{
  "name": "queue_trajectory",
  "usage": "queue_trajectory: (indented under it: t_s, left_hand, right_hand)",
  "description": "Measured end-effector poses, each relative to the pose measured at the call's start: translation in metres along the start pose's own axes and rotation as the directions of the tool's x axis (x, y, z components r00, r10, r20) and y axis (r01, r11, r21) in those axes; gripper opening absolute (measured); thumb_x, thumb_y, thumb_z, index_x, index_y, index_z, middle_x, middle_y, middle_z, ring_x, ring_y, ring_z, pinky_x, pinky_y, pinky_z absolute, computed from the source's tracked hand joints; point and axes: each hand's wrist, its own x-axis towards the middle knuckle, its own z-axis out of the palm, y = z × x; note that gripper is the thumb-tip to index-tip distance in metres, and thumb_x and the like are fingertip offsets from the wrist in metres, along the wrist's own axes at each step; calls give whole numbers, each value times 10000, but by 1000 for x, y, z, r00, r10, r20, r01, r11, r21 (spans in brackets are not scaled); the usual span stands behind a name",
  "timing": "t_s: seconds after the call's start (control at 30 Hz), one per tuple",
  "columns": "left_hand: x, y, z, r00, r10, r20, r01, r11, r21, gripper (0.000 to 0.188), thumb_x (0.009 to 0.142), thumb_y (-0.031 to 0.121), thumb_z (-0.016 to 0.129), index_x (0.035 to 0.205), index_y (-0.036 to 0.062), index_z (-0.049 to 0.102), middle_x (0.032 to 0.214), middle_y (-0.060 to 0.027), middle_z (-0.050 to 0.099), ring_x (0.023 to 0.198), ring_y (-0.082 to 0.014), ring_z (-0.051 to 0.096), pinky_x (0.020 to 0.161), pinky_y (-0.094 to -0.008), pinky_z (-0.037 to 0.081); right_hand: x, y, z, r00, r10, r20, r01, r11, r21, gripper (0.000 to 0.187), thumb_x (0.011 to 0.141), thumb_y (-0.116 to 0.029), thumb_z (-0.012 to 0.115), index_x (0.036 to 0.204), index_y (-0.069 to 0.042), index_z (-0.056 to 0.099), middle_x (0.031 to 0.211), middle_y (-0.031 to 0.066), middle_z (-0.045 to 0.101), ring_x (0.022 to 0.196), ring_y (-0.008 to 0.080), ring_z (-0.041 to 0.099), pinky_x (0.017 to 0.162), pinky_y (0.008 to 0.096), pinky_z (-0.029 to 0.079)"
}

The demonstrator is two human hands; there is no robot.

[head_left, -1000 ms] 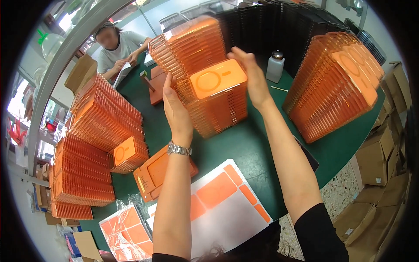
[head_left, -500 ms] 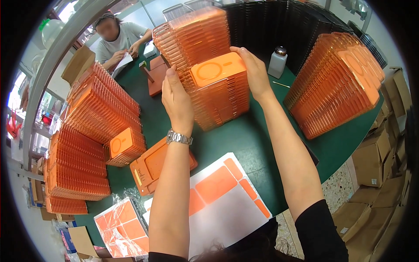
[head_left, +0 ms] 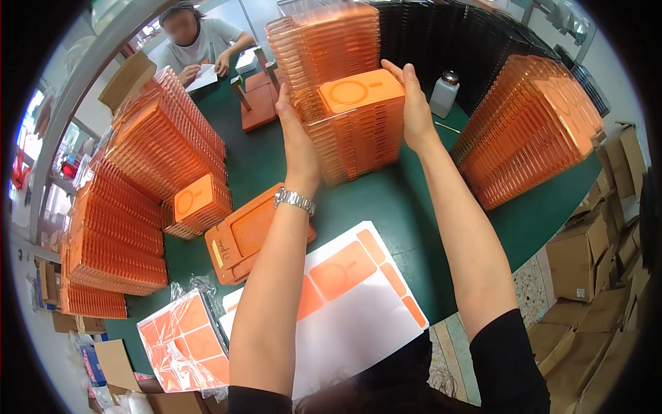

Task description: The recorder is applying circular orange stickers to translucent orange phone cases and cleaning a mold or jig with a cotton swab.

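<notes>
A tall nested stack of translucent orange phone cases (head_left: 362, 131) stands upright on the green table. The top one bears a ring and a short bar. My left hand (head_left: 298, 141) lies along the stack's left side, thumb pointing up, its other fingers mostly hidden behind it. Against the right side rests my right hand (head_left: 418, 110), its fingers reaching round the far corner. Both hands grip the stack between them. Directly behind it rises another orange stack (head_left: 327, 38). Below my hands lies a white sheet with orange rounded stickers (head_left: 345, 272), partly covered by my left forearm.
More orange stacks stand at left (head_left: 114, 241) and right (head_left: 531, 131). An orange jig (head_left: 241, 234) lies beside my left forearm, near a plastic-wrapped sticker pack (head_left: 186, 338). A pump bottle (head_left: 445, 93), black stacks (head_left: 476, 52) and a seated person (head_left: 200, 45) are beyond. Cardboard boxes (head_left: 579, 262) crowd the right.
The view has shifted, so most things sit higher in it. My hands keep their places on the stack's sides. Across the table, the other person's hands and paper have moved slightly.
</notes>
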Motion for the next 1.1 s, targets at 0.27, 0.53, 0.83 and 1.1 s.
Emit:
queue_trajectory:
  t_s: [0.27,0.53,0.83,1.1]
  left_hand:
    - [-10,-11,7,991,-137,0,133,966,-220,894,1004,729,164,1521,33,381,1524,-82,464,1400,-221,413,1181,-347,264]
    - [-12,-30,3,975,-224,-3,207,905,-372,875,1009,717,133,1544,60,350,1497,-86,493,1375,-220,445,1170,-339,298]
    - [-24,-9,24,974,-133,-184,93,973,-212,920,992,744,117,1498,42,431,1483,-90,516,1365,-227,452,1164,-350,295]
    - [-26,-14,23,959,-180,-219,116,954,-278,786,1037,671,224,1474,55,441,1486,-79,506,1358,-224,449,1176,-375,279]
  right_hand:
    - [-10,18,-11,992,122,29,-125,983,135,937,978,-772,155,1475,-43,471,1513,85,487,1392,229,429,1187,374,250]
    - [-23,25,-7,994,113,1,-112,989,93,968,965,-786,117,1500,-44,433,1545,101,442,1451,234,348,1211,386,195]
    - [-10,64,-27,996,49,71,-53,997,50,1016,956,-791,72,1540,-8,354,1577,96,366,1466,237,287,1220,360,165]
    - [-34,48,-15,997,-74,-5,73,997,-35,936,994,-741,95,1454,-22,478,1489,91,483,1380,198,421,1180,358,275]
